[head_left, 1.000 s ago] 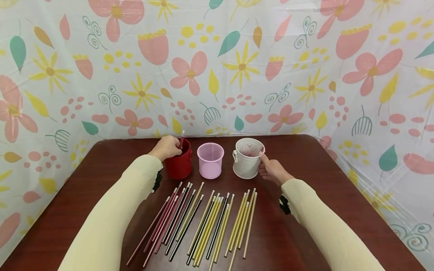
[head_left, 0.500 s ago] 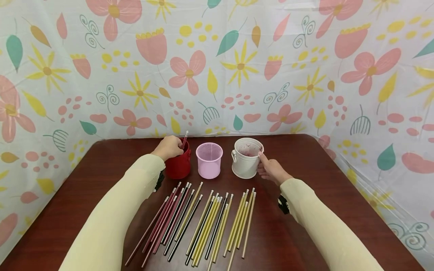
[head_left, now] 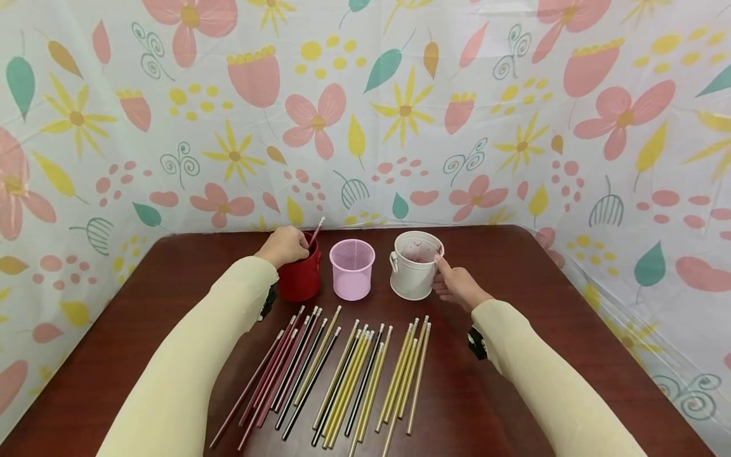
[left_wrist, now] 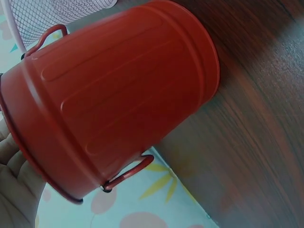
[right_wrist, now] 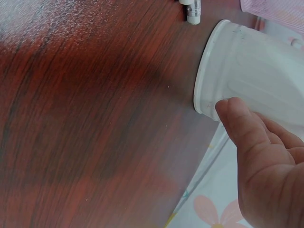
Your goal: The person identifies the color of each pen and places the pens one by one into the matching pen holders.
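Over on the left: pinching, by the look of it, a maroon pencil point(head_left: 316, 232) in the left grip point(head_left: 284, 246), at two o'clock from the knuckles and leaning toward one, above the red bucket point(head_left: 300, 282), with fingertips hidden past the rim. Probably placing it inside; so, next, calling for a gentle release, low in the bucket. On past the pink basket point(head_left: 351, 282), at three o'clock from that, with loose pencils point(head_left: 347, 390) toward six on the counter point(head_left: 468, 406). Finally, grasping the white bucket point(head_left: 411, 279), thumb at its rim, at ten o'clock from the right grip point(head_left: 459, 285), seemingly just steadying it.
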A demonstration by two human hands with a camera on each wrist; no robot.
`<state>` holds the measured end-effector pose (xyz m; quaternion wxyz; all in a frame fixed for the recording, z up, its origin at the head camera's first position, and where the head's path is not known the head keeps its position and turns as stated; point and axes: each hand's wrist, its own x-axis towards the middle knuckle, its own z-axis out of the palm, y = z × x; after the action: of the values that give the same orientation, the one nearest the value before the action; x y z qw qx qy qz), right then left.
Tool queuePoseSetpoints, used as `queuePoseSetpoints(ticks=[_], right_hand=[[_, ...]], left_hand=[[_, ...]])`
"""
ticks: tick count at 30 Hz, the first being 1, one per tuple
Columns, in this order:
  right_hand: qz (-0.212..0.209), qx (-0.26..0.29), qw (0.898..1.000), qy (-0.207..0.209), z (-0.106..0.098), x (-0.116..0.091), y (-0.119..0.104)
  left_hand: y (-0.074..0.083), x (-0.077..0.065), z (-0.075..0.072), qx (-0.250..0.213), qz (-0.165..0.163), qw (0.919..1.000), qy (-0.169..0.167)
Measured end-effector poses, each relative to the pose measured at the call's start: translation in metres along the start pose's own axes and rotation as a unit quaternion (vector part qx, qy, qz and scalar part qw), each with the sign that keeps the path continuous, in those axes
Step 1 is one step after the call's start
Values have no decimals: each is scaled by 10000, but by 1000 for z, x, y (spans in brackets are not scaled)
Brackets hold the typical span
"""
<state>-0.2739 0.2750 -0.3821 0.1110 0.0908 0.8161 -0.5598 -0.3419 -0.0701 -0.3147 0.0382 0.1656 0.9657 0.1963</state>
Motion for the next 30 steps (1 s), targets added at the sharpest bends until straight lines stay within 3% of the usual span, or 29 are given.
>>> queuePoseSetpoints(ticks=[10, 21, 30], right_hand=[[-4, -28, 9999, -98, 0, 3, -2], [-83, 59, 9998, -187, -1, 5, 0], [-54, -158, 9996, -233, -1, 3, -2]], left_hand=[[-5, -12, -16, -97, 163, 9998, 81], [-1, -35, -43, 191, 368, 9991, 64], [-13, -66, -41, 433, 610, 9966, -356]])
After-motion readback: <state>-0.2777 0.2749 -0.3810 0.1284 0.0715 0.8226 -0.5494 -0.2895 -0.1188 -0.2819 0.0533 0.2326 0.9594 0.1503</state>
